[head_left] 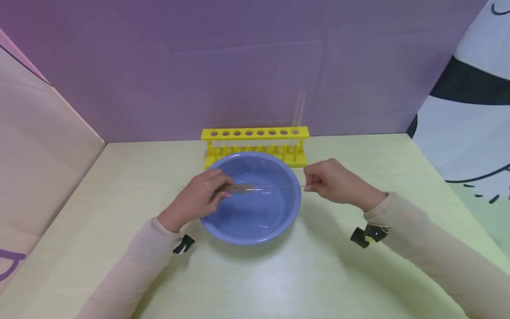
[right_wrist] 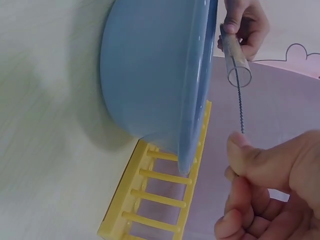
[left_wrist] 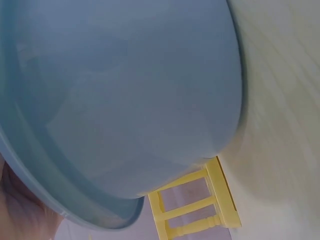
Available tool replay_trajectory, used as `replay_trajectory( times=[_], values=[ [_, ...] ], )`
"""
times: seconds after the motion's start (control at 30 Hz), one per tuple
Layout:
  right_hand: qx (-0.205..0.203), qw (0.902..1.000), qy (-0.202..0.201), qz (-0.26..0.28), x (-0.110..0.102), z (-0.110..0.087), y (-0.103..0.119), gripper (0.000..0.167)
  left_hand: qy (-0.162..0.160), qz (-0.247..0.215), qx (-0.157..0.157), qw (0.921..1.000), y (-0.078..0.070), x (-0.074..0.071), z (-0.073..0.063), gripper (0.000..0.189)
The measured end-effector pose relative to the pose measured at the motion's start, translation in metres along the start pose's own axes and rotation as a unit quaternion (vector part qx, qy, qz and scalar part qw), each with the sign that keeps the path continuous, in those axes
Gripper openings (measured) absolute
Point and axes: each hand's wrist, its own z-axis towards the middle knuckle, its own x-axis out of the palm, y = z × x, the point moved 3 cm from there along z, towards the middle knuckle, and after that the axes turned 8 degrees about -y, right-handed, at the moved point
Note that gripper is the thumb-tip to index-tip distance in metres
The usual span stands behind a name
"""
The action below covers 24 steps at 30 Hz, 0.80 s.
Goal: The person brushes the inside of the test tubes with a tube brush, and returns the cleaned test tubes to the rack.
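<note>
My left hand (head_left: 197, 195) grips a clear test tube (right_wrist: 233, 52) held nearly level above a blue plastic basin (head_left: 249, 221). Inside the tube sits a test tube brush with brownish bristles (head_left: 241, 188). Its twisted wire handle (right_wrist: 240, 107) comes out of the tube's open mouth. Thumb and fingertips of my right hand (head_left: 338, 184) pinch the end of that wire, just beyond the basin's right rim. In the left wrist view, the basin's wall hides the tube, and only part of the left hand (left_wrist: 25, 215) shows past the rim.
Behind the basin stands a yellow test tube rack (head_left: 255, 131) with a row of holes. Another clear test tube (head_left: 299, 108) stands upright in its right end. The light wooden table (head_left: 263, 283) meets a purple wall panel (head_left: 247, 66) at the back.
</note>
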Motion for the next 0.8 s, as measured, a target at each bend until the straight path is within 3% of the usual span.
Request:
replay_trajectory(
  times=[0.47,0.8],
  values=[
    [0.051,0.9941,0.089,0.036,-0.012,0.001,-0.015,0.024,-0.011,0.007,0.027,0.9996,-0.004,0.004,0.003,0.019],
    [0.104,0.9755,0.152,0.121,-0.015,0.005,-0.024,0.022,-0.019,0.003,0.035,0.9992,-0.004,0.004,0.004,0.019]
  ],
)
